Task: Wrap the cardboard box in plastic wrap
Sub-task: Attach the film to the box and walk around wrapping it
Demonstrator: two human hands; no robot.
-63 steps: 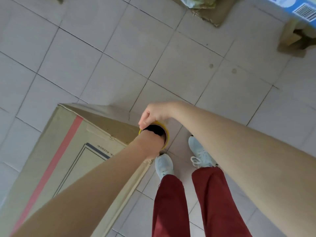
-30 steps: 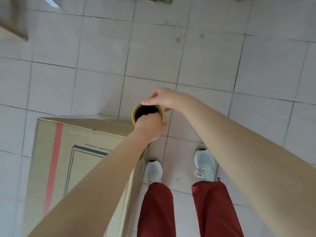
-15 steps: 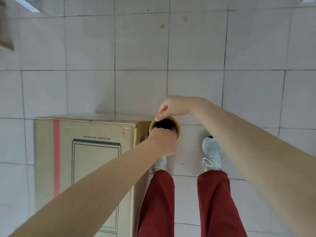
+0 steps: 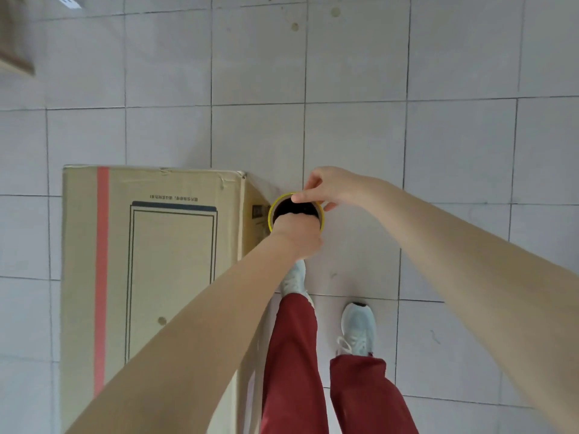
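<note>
A tall cardboard box (image 4: 169, 245) with a red stripe and a black printed rectangle stands on the tiled floor at my left. Beside its far right corner I hold the plastic wrap roll (image 4: 275, 206) upright; only its yellow-rimmed dark top opening shows. My left hand (image 4: 297, 236) grips the roll from the near side, fingers down inside the core. My right hand (image 4: 326, 187) pinches the far rim from above. The film itself is too clear to make out; a faint sheen shows on the box's right side.
My feet in light sneakers (image 4: 358, 330) and red trousers (image 4: 294, 364) stand just right of the box. Grey floor tiles (image 4: 438, 151) spread all around. A brown furniture edge (image 4: 14, 39) sits at the top left corner.
I have walked around the box's corner with the roll, both hands staying on it. The box's top now faces me squarely at the left, and the clutter at the far side has left view.
</note>
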